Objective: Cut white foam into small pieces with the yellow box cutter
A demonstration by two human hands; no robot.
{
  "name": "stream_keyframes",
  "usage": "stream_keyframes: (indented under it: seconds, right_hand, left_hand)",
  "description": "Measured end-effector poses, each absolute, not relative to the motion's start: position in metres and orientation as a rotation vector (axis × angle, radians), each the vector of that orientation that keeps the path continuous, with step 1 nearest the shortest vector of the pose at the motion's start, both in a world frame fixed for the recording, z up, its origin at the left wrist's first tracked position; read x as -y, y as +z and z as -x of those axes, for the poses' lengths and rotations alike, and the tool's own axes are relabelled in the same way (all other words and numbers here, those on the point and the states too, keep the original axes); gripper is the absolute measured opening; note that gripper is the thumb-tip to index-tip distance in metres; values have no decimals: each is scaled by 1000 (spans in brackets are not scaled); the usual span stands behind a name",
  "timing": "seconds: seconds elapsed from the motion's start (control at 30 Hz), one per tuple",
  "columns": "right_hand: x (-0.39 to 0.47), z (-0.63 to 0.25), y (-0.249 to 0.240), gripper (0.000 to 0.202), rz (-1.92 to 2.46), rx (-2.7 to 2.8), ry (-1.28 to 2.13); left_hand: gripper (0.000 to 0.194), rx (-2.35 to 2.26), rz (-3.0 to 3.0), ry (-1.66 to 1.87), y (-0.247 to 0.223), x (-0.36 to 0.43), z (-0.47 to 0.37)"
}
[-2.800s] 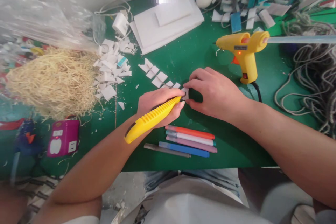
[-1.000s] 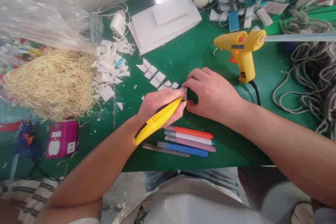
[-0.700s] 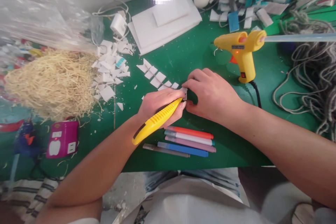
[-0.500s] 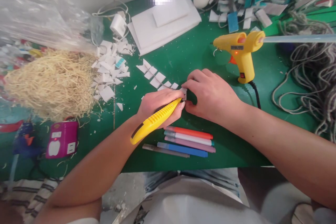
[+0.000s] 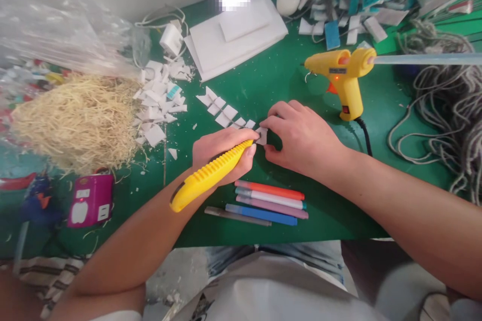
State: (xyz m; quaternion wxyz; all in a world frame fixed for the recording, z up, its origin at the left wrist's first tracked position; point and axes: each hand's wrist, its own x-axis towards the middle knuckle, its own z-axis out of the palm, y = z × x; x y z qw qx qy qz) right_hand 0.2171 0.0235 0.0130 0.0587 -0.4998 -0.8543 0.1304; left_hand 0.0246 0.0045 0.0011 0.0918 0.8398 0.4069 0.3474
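Observation:
A yellow utility knife [image 5: 211, 173] is gripped in my left hand [image 5: 222, 148], its blade end pointing right at a small white piece [image 5: 261, 135] of board. Thumb and fingertips of my right hand [image 5: 301, 135] curl around the right side of that piece, holding it against the table. The blade itself is mostly hidden by my fingers. Just beyond my left hand runs a row of small white cut pieces [image 5: 222, 108]. Several felt-tip markers [image 5: 269, 205] lie side by side on the near side of my hands.
A yellow hot glue gun [image 5: 342, 77] lies at the right, beside tangled grey cord [image 5: 448, 105]. White sheets [image 5: 241, 35] are stacked at the back. To the left are white scraps [image 5: 156, 105], straw-like shreds [image 5: 79, 120] and a magenta power box [image 5: 90, 200].
My left hand and the knife have drawn back slightly to the left, showing more of the white piece. My right hand stays almost in place.

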Motion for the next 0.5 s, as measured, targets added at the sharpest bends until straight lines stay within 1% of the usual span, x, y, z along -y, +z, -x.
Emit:
stream_keyframes:
  seconds: [0.23,0.5]
  right_hand:
    - [-23,-218,13,25,1493,2569,385]
    - [-22,-219,11,24,1463,2558,363]
  left_hand:
    - [21,-1220,-2548,943,-1,-5,-25]
    - [15,-1127,-2554,1035,-5,-7,-27]
